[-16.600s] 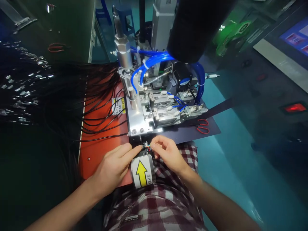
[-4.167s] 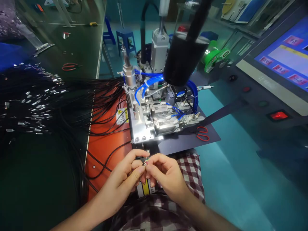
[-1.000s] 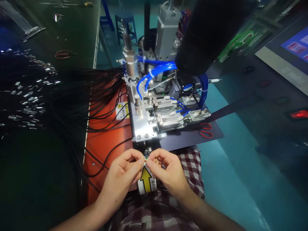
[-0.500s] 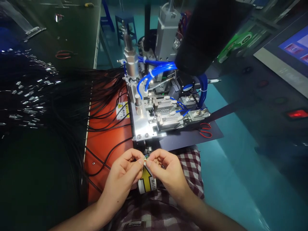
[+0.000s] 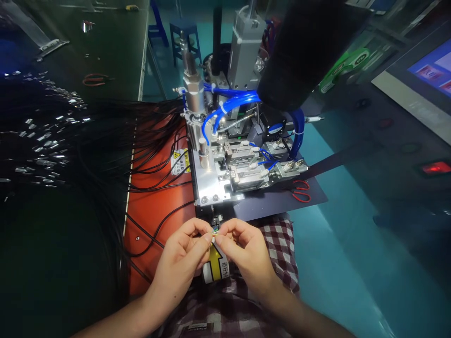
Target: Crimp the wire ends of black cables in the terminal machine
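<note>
Thin coloured wires [image 5: 214, 232] show between the fingertips of both hands, just below the machine's front edge. My left hand [image 5: 186, 253] pinches them from the left, thumb against forefinger. From the right, my right hand [image 5: 244, 249] pinches the same small bundle. The wire ends are mostly hidden by the fingers. Under the hands is a white cylinder [image 5: 207, 274] with a yellow arrow and black printed characters. A black cable [image 5: 164, 219] curves over the red surface beside my left hand.
A metal machine [image 5: 211, 180] with blue tubes [image 5: 243, 97] stands ahead. Black cables with shiny ends [image 5: 45, 164] lie left, on a dark table with red-handled pliers [image 5: 96, 80]. Red-handled scissors [image 5: 301, 191] lie right of the machine. A screen [image 5: 431, 70] is far right.
Both hands keep their pinch, with only a tiny shift of the fingers. The whole view has moved very slightly.
</note>
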`<state>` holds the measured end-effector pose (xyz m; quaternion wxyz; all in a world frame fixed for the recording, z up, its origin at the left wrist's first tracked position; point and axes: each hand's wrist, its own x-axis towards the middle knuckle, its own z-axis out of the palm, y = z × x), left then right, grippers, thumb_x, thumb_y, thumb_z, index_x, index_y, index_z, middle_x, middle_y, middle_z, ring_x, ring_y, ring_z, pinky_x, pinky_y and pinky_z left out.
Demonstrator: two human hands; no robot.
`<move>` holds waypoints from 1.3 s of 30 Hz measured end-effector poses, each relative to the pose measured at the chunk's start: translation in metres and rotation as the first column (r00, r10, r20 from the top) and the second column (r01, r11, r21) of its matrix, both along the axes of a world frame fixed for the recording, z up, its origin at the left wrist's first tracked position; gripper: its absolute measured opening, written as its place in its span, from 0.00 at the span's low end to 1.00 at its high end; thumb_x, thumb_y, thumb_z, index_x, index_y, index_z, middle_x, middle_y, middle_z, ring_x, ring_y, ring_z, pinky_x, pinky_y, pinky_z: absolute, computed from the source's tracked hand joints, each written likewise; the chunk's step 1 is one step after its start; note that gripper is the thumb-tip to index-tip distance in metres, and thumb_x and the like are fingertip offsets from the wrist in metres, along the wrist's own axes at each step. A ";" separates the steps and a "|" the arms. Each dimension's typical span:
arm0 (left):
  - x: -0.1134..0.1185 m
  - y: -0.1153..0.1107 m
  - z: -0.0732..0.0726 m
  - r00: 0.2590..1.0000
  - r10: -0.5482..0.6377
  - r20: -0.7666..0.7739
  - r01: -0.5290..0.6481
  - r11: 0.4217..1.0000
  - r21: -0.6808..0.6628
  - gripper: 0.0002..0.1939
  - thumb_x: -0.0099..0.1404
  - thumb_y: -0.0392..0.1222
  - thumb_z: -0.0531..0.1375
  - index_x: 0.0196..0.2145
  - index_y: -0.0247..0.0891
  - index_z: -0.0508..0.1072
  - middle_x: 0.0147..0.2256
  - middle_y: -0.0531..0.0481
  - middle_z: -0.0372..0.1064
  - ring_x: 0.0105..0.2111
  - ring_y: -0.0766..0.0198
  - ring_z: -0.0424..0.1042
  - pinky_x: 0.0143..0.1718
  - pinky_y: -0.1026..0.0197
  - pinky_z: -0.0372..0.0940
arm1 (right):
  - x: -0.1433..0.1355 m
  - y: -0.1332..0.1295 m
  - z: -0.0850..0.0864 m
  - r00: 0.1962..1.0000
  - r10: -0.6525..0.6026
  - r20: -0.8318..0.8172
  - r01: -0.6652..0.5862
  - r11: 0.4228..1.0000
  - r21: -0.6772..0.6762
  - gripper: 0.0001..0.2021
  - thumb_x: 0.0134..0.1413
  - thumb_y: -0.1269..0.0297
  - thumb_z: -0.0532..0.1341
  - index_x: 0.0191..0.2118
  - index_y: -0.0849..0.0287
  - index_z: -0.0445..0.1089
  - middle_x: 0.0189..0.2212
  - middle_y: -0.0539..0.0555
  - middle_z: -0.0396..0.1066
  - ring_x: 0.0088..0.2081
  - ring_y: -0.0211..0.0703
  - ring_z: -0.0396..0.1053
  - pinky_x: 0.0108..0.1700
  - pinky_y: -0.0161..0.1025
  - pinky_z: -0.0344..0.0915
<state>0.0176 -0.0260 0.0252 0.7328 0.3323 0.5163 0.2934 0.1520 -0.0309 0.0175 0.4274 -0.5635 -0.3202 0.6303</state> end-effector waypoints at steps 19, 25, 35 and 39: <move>-0.001 0.003 0.001 0.999 -0.035 -0.029 0.036 0.999 0.026 0.11 0.63 0.50 0.56 0.32 0.39 0.62 0.16 0.63 0.47 0.16 0.74 0.44 0.17 0.69 0.42 | 0.006 -0.002 -0.002 0.962 -0.039 0.271 -0.042 0.957 0.286 0.02 0.49 0.70 0.63 0.28 0.60 0.73 0.26 0.52 0.71 0.25 0.37 0.63 0.27 0.34 0.61; 0.000 0.004 0.005 0.995 -0.072 -0.068 0.075 0.996 0.040 0.12 0.63 0.50 0.57 0.31 0.39 0.62 0.15 0.63 0.46 0.15 0.75 0.44 0.15 0.70 0.42 | 0.010 0.001 0.003 0.950 -0.017 0.311 -0.079 0.952 0.294 0.04 0.50 0.70 0.62 0.26 0.60 0.72 0.25 0.51 0.70 0.24 0.37 0.63 0.26 0.34 0.60; 0.001 0.005 0.004 0.996 -0.074 -0.051 0.077 0.995 0.058 0.12 0.62 0.49 0.58 0.31 0.37 0.63 0.15 0.63 0.48 0.15 0.76 0.45 0.15 0.72 0.44 | 0.008 0.002 -0.001 0.987 -0.028 0.158 0.007 0.991 0.132 0.04 0.47 0.67 0.64 0.26 0.61 0.73 0.22 0.50 0.69 0.21 0.34 0.59 0.23 0.32 0.59; 0.001 0.005 0.005 0.995 -0.083 -0.058 0.087 0.994 0.072 0.12 0.62 0.49 0.57 0.31 0.37 0.64 0.16 0.63 0.49 0.15 0.76 0.46 0.15 0.72 0.46 | 0.008 0.002 -0.002 0.994 -0.033 0.104 0.021 0.994 0.111 0.05 0.45 0.66 0.65 0.31 0.61 0.75 0.22 0.49 0.70 0.21 0.34 0.59 0.22 0.31 0.59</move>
